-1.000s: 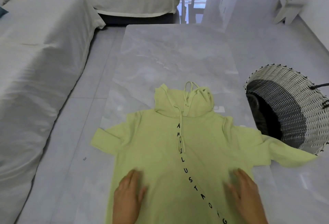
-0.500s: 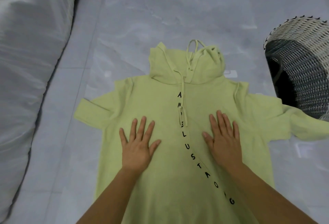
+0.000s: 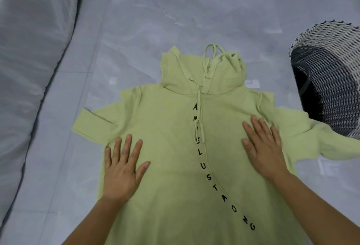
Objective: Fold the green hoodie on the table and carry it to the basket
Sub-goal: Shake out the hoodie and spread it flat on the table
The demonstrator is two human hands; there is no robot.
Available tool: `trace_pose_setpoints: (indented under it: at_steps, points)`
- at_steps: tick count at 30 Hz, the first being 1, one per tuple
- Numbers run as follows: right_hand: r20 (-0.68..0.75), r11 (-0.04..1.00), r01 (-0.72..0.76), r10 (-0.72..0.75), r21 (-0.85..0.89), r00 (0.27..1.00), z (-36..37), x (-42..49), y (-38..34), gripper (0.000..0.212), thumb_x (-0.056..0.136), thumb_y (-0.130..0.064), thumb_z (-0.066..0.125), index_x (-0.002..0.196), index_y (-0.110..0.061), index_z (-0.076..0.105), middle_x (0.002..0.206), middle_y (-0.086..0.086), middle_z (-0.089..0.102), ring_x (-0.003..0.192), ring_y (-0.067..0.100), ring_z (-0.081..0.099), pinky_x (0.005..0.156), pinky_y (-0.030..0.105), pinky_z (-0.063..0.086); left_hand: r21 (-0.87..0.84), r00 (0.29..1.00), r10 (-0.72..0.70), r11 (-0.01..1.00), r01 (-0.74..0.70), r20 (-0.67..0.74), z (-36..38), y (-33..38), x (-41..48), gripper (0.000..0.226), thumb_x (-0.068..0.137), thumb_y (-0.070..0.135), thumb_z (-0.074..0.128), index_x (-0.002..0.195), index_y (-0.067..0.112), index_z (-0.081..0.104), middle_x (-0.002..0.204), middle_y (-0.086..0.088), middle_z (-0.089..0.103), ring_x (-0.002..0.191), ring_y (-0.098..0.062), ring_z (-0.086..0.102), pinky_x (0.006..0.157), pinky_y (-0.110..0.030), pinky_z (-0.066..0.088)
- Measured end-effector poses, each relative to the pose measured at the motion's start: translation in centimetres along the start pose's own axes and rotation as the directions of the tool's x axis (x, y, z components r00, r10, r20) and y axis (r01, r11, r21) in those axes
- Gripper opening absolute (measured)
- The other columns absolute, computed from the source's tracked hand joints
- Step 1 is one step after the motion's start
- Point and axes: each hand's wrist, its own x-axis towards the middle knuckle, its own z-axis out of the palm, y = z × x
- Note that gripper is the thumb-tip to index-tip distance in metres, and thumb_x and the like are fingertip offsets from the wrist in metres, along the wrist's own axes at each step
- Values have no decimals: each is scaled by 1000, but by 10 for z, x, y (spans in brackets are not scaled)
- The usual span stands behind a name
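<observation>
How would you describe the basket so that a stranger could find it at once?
Start at the grey marble table where the green hoodie lies spread flat. Follow the sleeve on the picture's right side to its end; the basket stands beside it. It alone is woven, in black and white.

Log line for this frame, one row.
hoodie: flat, unfolded | left hand: flat on it | right hand: flat on it | basket: at right
</observation>
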Motion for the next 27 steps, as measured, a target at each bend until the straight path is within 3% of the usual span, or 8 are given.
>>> trace_pose_setpoints:
  at_steps: [3, 7, 12, 15, 18, 20, 24, 27]
  points:
    - [-85, 977, -64, 83, 206, 993, -13, 4, 10, 64, 92, -51, 16, 139, -14, 38, 149, 3, 30, 139, 20, 25, 112, 37, 16, -69, 999, 17, 997, -20, -50, -10, 6, 6, 65, 92, 61, 13, 139, 24, 36, 148, -7, 36, 138, -26, 22, 112, -41, 7]
    - [-184, 946, -225, 270, 231, 945, -26, 30, 44, 55, 87, -28, 26, 135, -4, 41, 145, 19, 37, 133, 33, 33, 112, 43, 23, -72, 988, 109, 991, -117, -109, -22, 17, 49, 66, 92, 60, 12, 138, 21, 39, 148, -9, 37, 138, -26, 24, 111, -40, 10]
    - [-118, 940, -338, 332, -37, 936, -42, 68, 63, 31, 88, -17, 50, 118, -8, 55, 120, 24, 51, 111, 41, 43, 93, 48, 32, -42, 995, 60, 997, -63, -77, -30, 13, 96, 89, 78, 74, -8, 145, 26, 24, 156, 0, 17, 145, -23, 10, 115, -40, -4]
    - [-113, 888, -417, 402, -193, 909, -57, 76, 79, 19, 87, -18, 54, 98, -7, 65, 97, 28, 60, 93, 44, 54, 81, 45, 37, -7, 997, 62, 998, -62, -38, -32, 6, 104, 91, 76, 77, -7, 146, 26, 21, 156, 1, 15, 145, -23, 9, 116, -47, 0]
    - [-116, 748, -624, 615, -225, 780, -67, 73, 118, 30, 84, -32, 49, 91, -7, 64, 88, 30, 59, 83, 45, 55, 83, 54, 46, 2, 1000, -10, 1000, 10, 16, -35, 0, 105, 87, 75, 73, 0, 147, 26, 14, 158, 0, 6, 146, -18, 0, 116, -48, -1]
    - [-101, 779, -572, 567, -256, 818, -69, 75, 109, 23, 84, -21, 55, 96, -2, 61, 98, 32, 54, 93, 46, 49, 88, 53, 41, -16, 1000, -18, 1000, 18, 8, -40, 4, 107, 87, 75, 69, 2, 147, 22, 18, 157, -4, 11, 146, -20, 2, 116, -47, -3]
    - [-70, 977, -207, 210, 56, 975, -67, 113, 45, 38, 86, -24, 53, 112, 3, 56, 118, 29, 51, 110, 43, 45, 95, 46, 34, -243, 992, 15, 969, -46, -126, -54, 30, 130, 81, 82, 61, 23, 138, 4, 35, 147, -16, 34, 140, -30, 26, 116, -45, 13]
    - [25, 842, -226, 246, 490, 969, -65, 158, -12, 38, 91, -31, 49, 113, -2, 58, 118, 19, 57, 110, 32, 53, 93, 36, 39, -497, 986, -91, 867, 10, -139, -66, 54, 162, 67, 90, 42, 50, 139, 1, 30, 147, -16, 34, 137, -29, 30, 114, -40, 23]
